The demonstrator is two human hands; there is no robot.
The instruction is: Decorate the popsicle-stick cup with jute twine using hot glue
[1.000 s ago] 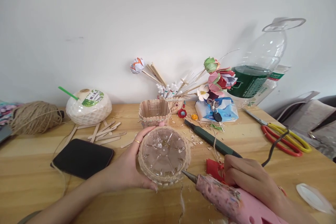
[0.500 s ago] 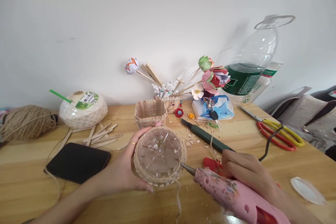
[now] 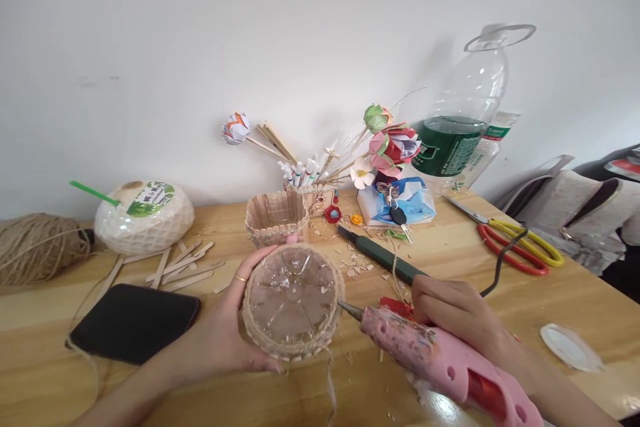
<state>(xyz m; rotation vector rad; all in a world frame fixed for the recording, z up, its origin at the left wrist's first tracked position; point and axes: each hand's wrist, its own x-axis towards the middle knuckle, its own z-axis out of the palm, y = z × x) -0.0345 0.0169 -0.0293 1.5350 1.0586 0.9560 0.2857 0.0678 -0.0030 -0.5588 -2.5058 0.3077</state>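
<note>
My left hand [image 3: 227,337] grips a cut clear plastic bottle bottom [image 3: 293,297] wrapped in jute twine, its base turned toward me above the wooden table [image 3: 310,387]. A loose twine end hangs from its lower edge. My right hand [image 3: 463,313] holds a pink hot glue gun [image 3: 440,363]. The gun's metal nozzle touches the right rim of the wrapped bottle bottom.
A black phone [image 3: 135,321] lies at left beside craft sticks [image 3: 183,263], a twine ball [image 3: 37,247] and a white coconut drink [image 3: 145,213]. Behind are a stick-built cup [image 3: 275,217], paper flowers [image 3: 390,143], tissues, a large bottle [image 3: 463,123], a green knife [image 3: 380,257], scissors [image 3: 517,247] and a lid [image 3: 570,347].
The view has shifted right, so everything sits further left in frame. Both hands, the wrapped bottle bottom and the glue gun keep the same hold and contact.
</note>
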